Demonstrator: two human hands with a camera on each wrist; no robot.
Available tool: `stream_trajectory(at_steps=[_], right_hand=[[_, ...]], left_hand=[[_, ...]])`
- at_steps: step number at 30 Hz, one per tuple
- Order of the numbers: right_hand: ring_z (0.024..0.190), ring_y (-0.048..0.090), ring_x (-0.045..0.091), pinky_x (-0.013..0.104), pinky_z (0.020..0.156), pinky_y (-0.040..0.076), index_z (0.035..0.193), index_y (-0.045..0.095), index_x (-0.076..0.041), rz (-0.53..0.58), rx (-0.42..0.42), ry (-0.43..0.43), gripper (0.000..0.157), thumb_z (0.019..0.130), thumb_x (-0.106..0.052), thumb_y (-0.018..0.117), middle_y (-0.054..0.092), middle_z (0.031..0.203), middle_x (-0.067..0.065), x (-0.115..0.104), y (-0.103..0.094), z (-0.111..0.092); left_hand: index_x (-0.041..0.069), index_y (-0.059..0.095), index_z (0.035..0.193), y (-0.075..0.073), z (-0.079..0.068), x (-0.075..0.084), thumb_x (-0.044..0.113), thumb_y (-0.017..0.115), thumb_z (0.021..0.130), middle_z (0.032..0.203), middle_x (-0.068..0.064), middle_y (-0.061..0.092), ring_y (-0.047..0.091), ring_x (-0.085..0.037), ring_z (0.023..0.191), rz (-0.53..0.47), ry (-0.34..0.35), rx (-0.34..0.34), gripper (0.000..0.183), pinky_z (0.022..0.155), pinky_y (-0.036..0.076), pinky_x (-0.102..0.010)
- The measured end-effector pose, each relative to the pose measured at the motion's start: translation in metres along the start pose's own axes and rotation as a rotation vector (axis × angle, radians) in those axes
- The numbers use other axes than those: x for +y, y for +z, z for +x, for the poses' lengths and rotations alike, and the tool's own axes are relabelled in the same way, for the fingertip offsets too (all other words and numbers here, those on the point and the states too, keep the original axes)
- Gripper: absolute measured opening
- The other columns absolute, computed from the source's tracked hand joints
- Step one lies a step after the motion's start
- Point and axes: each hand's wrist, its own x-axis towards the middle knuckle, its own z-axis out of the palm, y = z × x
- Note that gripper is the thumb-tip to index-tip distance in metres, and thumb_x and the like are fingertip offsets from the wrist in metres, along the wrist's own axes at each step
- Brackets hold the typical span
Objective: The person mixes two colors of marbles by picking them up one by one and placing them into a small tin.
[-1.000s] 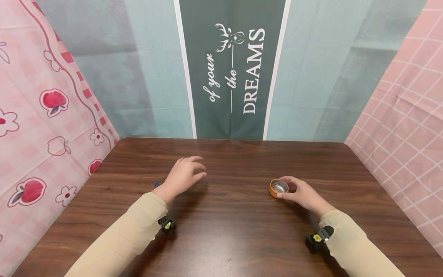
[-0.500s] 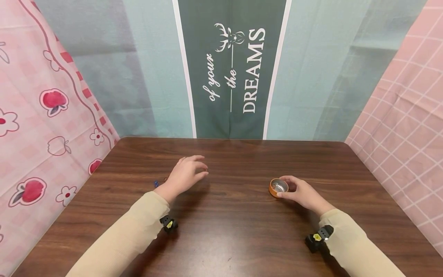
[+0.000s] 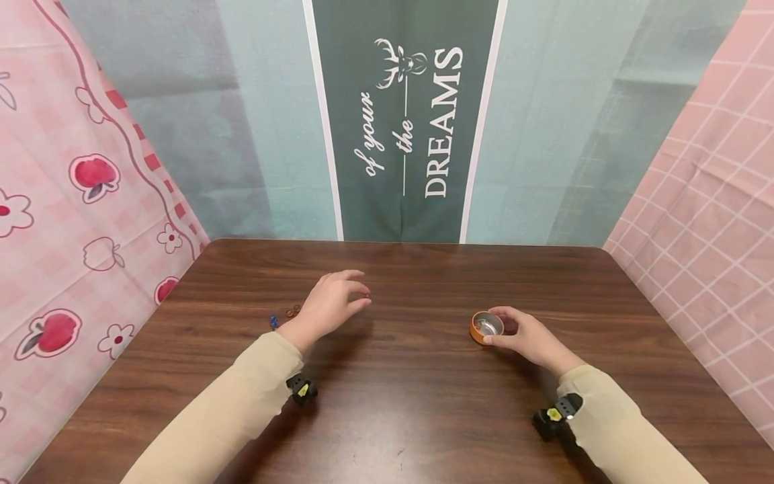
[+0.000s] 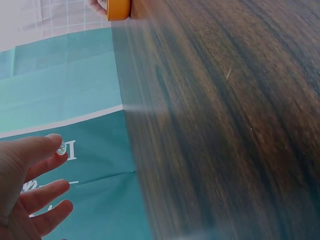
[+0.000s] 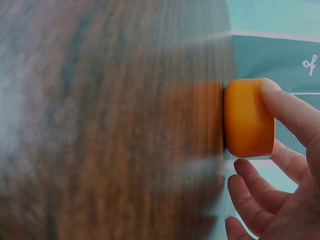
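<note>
My left hand (image 3: 329, 306) is raised over the table left of centre. In the left wrist view its thumb and index finger pinch a small clear bead-like piece (image 4: 61, 148), while the other fingers spread loosely. On the table at right stands a small round orange bowl (image 5: 249, 120) with a shiny metal inside; something small shows at its bottom in the head view. My right hand (image 3: 532, 339) holds this bowl by its side, thumb at the near rim and fingers around the far side.
Small blue pieces (image 3: 273, 322) and a few brown ring-like pieces (image 3: 293, 311) lie on the dark wood table (image 3: 399, 403), just left of my left hand. Fabric hangs behind the table (image 3: 544, 134) and along both sides.
My left hand has drifted slightly to the right, uncovering more of the brown pieces behind it. The right hand and the bowl stay where they were.
</note>
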Motion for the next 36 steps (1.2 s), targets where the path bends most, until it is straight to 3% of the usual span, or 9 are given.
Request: stream_trajectory(at_steps=[19, 36], right_hand=[[0.098, 0.058, 0.031, 0.052, 0.084, 0.045, 0.124, 0.052, -0.001, -0.012, 0.004, 0.018, 0.062, 0.079, -0.037, 0.074, 0.061, 0.109, 0.017, -0.004, -0.002, -0.003], [0.099, 0.057, 0.031, 0.051, 0.084, 0.045, 0.125, 0.052, -0.001, -0.018, -0.003, 0.020, 0.063, 0.079, -0.038, 0.073, 0.060, 0.111, 0.017, -0.007, -0.003, -0.004]], left_hand=[[0.014, 0.073, 0.101, 0.003, 0.006, 0.011, 0.028, 0.066, 0.088, 0.130, -0.008, 0.054, 0.050, -0.026, 0.119, -0.028, -0.012, -0.033, 0.020, 0.098, 0.037, -0.047], [0.012, 0.073, 0.101, 0.008, 0.011, 0.017, 0.025, 0.067, 0.087, 0.129, -0.008, 0.055, 0.052, -0.025, 0.117, -0.057, 0.008, -0.022, 0.020, 0.098, 0.039, -0.043]])
